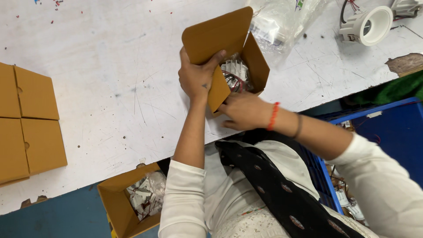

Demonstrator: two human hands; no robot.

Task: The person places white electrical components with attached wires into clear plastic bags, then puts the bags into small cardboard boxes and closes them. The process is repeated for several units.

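Packing workshop; scratched white bench [110, 88], stacked cardboard boxes [28, 123].

Brown cardboard box [229, 48], scuffed white table [110, 66], blue crate [387, 128].

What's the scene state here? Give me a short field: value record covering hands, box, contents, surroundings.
left hand: grips a side flap of the small open brown cardboard box
right hand: pressed against the box's near side
box state: flaps open, standing on the scratched white table
contents: white fitting with red and black wires
left of table: closed brown cardboard boxes, side by side
top right: white round lamp housing, clear plastic bag
near edge: open brown carton with wrapped white parts
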